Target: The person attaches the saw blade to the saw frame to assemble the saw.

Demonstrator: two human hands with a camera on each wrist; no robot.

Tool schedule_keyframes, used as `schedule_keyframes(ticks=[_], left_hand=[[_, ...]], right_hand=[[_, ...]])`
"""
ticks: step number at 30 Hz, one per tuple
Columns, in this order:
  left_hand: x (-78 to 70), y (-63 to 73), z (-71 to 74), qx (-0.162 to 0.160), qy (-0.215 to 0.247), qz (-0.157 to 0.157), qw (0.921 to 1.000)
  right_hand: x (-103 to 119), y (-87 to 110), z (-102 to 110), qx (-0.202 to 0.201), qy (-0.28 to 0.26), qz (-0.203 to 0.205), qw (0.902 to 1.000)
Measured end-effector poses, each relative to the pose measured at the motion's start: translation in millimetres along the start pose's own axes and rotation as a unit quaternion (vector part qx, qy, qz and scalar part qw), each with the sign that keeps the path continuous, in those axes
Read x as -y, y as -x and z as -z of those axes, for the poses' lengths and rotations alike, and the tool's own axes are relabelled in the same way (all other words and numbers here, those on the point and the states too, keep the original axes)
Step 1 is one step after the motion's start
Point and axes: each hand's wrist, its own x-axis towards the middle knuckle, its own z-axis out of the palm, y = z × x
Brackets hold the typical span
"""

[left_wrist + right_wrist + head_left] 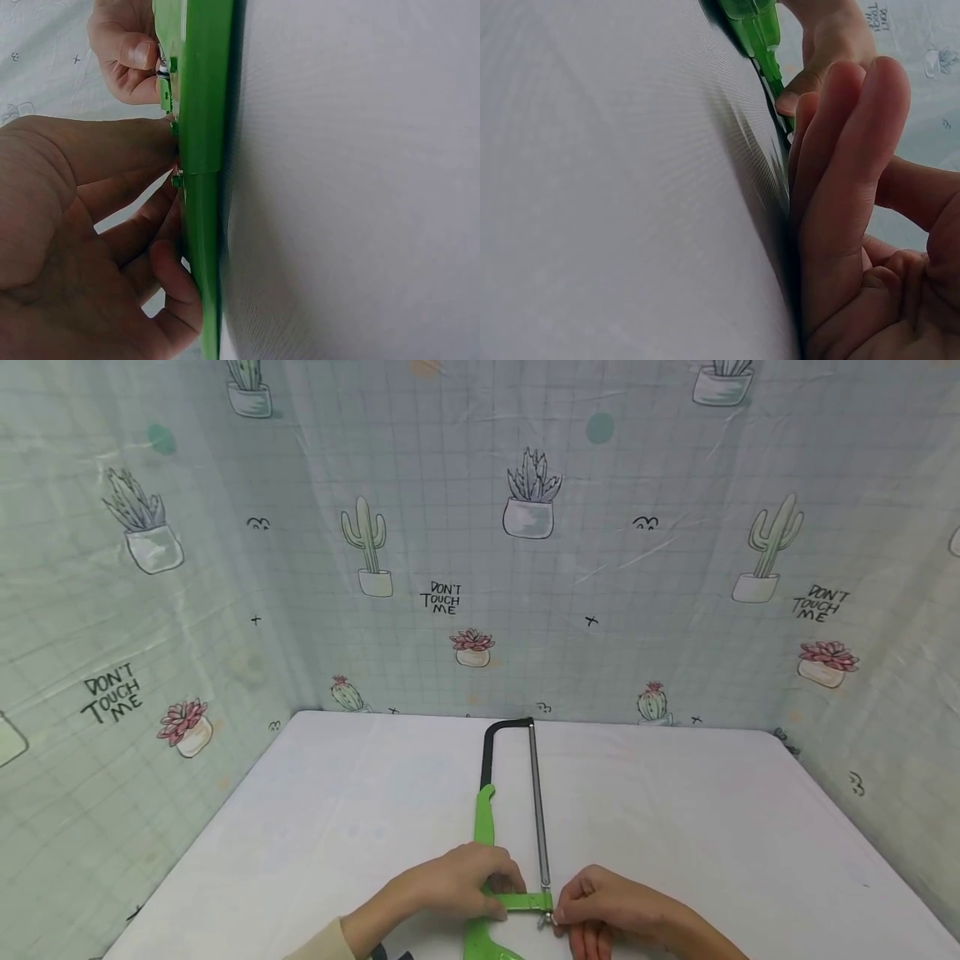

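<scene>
A hacksaw [484,818] with a green and black frame lies on the white table, its grey blade [538,802] running along the right side. My left hand [465,881] grips the green frame around the crosspiece [525,902] near the handle; in the left wrist view its thumb and fingers close on the green metal [202,112]. At the blade's near end, my right hand [618,906] pinches a small silver wing nut [546,922] between thumb and forefinger. The other right fingers [855,142] extend low along the tabletop in the right wrist view, hiding the pinch.
A dark object [381,953], mostly cut off, lies at the bottom edge beside the left forearm. The white table [360,793] ends at a cloth backdrop [420,668] printed with cacti, which hangs behind it and on both sides.
</scene>
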Motion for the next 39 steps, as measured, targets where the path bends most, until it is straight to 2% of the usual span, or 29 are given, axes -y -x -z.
schedule_keyframes(ticks=[9, 28, 39], left_hand=[[-4.2, -0.7, 1.0, 0.002, 0.005, 0.009, 0.9999], [-3.9, -0.7, 0.2, 0.002, 0.003, 0.014, 0.9999], [-3.5, -1.0, 0.0, -0.001, -0.006, 0.006, 1.0]], right_hand=[[1.5, 2.5, 2.3, 0.014, -0.023, 0.0, 0.9996], [1.6, 2.8, -0.1, 0.006, -0.01, 0.005, 0.9999], [0.4, 2.2, -1.0, -0.001, -0.001, 0.008, 1.0]])
